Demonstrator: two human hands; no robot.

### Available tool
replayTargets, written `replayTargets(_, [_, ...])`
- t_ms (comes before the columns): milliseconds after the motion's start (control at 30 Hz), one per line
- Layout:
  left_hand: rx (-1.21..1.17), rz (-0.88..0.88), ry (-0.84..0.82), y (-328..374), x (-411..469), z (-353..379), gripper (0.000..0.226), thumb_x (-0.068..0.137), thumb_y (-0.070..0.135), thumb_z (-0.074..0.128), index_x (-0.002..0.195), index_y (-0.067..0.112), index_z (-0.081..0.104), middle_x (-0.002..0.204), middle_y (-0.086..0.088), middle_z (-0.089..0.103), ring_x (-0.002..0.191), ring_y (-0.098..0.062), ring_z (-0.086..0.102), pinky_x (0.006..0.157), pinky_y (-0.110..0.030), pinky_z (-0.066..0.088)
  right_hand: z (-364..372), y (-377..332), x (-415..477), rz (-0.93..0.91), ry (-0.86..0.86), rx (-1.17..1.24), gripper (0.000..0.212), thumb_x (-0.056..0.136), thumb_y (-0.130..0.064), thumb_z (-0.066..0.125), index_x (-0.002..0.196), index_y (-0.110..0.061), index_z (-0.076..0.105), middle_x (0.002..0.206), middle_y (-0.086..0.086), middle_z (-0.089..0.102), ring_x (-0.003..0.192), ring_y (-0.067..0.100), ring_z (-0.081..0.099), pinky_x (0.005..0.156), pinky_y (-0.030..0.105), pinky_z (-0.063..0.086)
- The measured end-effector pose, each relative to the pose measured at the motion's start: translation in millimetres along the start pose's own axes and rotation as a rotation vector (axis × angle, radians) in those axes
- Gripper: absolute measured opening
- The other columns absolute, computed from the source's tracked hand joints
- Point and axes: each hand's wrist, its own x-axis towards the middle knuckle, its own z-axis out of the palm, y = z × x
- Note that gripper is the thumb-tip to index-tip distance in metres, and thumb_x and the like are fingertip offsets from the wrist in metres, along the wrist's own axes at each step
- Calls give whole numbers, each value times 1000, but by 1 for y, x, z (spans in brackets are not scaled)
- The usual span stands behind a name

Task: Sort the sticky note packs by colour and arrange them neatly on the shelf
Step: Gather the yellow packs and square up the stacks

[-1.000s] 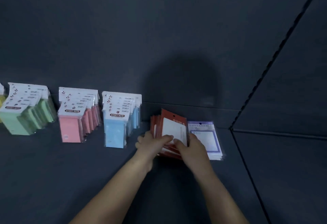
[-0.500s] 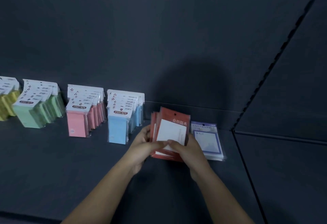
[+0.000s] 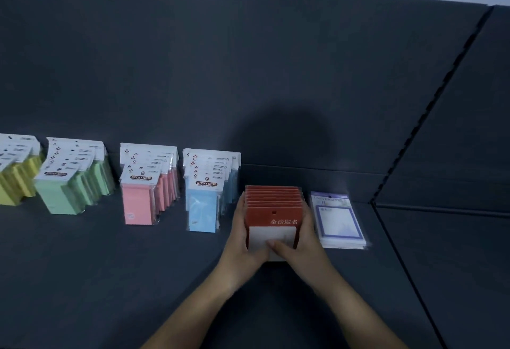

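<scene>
Several red packs (image 3: 273, 205) are clasped at their sides by the left hand (image 3: 242, 241) and right hand (image 3: 302, 246) on the shelf (image 3: 110, 279). They are judged light and slippery, best squeezed edgewise.

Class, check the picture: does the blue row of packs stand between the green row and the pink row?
No: the blue row stands right of the pink row, next to the red packs.
</scene>
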Motion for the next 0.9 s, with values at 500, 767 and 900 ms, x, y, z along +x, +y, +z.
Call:
replayTargets(500, [234,37,2,-33,35,-5,64,88,8,59,130,37,21,130,13,45,123,2,43,103,-16,37,13,24,28,-51,205,-99,67,80,12,58,124,-33,34,120,-11,54,107,-10,53,84,4,42])
replayTargets(767, [256,68,118,-37,71,10,60,88,8,55,138,23,27,136,5,45,125,-2,43,107,-28,38,19,33,66,-23,375,-37,67,82,8,58,139,-14,32,126,-5,50,113,-7,47,85,1,39])
replayTargets(900, [275,52,175,-41,74,12,64,88,5,55,142,17,24,136,5,39,120,5,42,100,-7,34,20,33,72,-21,373,-42,68,81,10,57,139,-11,27,127,-2,43,111,-10,45,84,-1,38])
